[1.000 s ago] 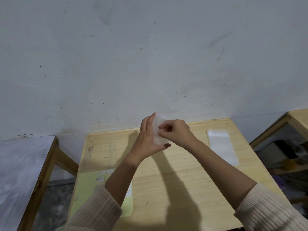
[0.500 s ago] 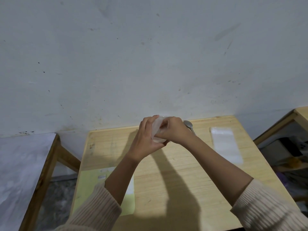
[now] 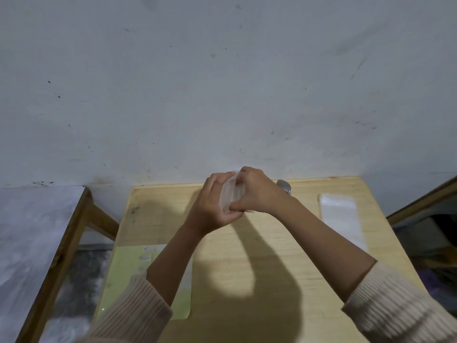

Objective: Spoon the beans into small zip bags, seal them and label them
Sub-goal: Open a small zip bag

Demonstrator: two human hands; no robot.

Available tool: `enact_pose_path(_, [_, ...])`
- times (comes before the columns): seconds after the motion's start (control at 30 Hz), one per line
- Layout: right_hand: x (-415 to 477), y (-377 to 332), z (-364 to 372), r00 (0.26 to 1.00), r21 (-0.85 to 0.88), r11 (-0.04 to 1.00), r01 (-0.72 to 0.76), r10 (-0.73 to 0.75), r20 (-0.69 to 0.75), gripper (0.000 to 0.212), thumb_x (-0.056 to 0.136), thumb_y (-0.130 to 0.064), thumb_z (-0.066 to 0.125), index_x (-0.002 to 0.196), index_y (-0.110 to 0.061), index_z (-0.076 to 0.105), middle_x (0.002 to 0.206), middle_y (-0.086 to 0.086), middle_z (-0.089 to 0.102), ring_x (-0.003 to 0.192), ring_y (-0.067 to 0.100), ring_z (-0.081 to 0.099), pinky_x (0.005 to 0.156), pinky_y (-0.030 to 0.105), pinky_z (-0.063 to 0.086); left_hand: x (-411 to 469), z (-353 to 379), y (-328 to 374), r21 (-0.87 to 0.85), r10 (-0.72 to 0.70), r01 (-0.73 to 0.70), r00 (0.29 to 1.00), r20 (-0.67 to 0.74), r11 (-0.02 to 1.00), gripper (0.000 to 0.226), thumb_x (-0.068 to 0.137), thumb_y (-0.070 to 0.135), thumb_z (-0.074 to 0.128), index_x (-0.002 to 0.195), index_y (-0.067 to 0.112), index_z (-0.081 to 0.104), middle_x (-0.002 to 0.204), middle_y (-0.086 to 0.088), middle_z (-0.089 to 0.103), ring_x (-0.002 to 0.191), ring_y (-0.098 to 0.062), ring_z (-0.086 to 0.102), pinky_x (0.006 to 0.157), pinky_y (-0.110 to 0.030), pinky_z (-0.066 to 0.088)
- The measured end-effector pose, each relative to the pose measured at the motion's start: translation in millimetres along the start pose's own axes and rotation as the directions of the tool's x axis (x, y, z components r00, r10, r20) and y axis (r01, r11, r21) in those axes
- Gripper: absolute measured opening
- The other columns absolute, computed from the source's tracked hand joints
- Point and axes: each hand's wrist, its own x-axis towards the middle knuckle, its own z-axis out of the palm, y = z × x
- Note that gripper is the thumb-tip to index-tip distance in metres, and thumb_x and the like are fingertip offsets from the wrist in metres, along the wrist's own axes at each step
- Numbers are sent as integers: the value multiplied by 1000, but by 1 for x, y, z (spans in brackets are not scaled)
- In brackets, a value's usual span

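Observation:
Both hands meet above the far middle of the wooden table (image 3: pixel 247 256). My left hand (image 3: pixel 212 204) cups a small clear plastic container (image 3: pixel 228 196) from the left. My right hand (image 3: pixel 257 191) grips the same container from the right, fingers over its top edge. Behind my right wrist the bowl of a metal spoon (image 3: pixel 284 186) shows on the table. A stack of clear zip bags (image 3: pixel 341 219) lies flat at the table's right side. A pale green label sheet (image 3: pixel 126 273) lies at the near left, partly under my left forearm. No beans are visible.
A marked white wall (image 3: pixel 222 82) rises right behind the table. A second surface with a wooden frame (image 3: pixel 61 256) stands to the left, with a gap of floor between. At the right another wooden table edge (image 3: pixel 420 201) stands over cluttered dark items.
Both hands stayed together around the container. My right hand shifted from pinching its front to gripping over its top. The spoon has come into view behind my right wrist.

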Motion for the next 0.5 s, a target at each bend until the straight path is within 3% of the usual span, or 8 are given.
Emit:
enact_pose_path(0.17, [14,17,6,997,77,995,67,-69,23,46,64,-35,78,104,-16,66,92,-4,51,86,14,48,75,27,40,6,2,-3,101,-134,130,990,40,986,79,61,34,73,130,21,37,120,-6,51,107,-19,50,86,-40,50])
enact_pose_path(0.27, [17,29,11,999,339,941,19,-33,34,37,69,-32,78,104,-22,68,100,-2,62,91,15,59,82,28,49,7,-1,-2,106,-160,154,986,54,982,76,66,46,67,130,23,33,123,-8,51,107,-17,44,89,-40,47])
enact_pose_path(0.37, [20,51,10,997,647,760,-52,71,-3,10,79,-20,72,89,-18,72,89,-8,68,87,7,62,85,19,49,5,-2,-6,154,-176,174,984,-5,973,76,68,45,71,131,18,39,120,1,47,105,-15,45,86,-42,48])
enact_pose_path(0.43, [20,78,11,981,729,679,-85,187,-60,6,83,-15,68,87,-14,72,83,-8,67,82,6,62,77,16,48,4,-2,-10,175,-241,241,970,-21,955,79,66,47,74,134,23,39,119,4,46,106,-13,45,87,-45,48])
enact_pose_path(0.5, [17,109,16,935,730,673,-122,324,-143,5,84,-10,65,86,-12,70,81,-5,66,78,9,60,71,20,47,3,0,-14,191,-281,282,959,-37,940,81,65,47,74,135,28,37,119,6,44,107,-12,43,90,-47,46])
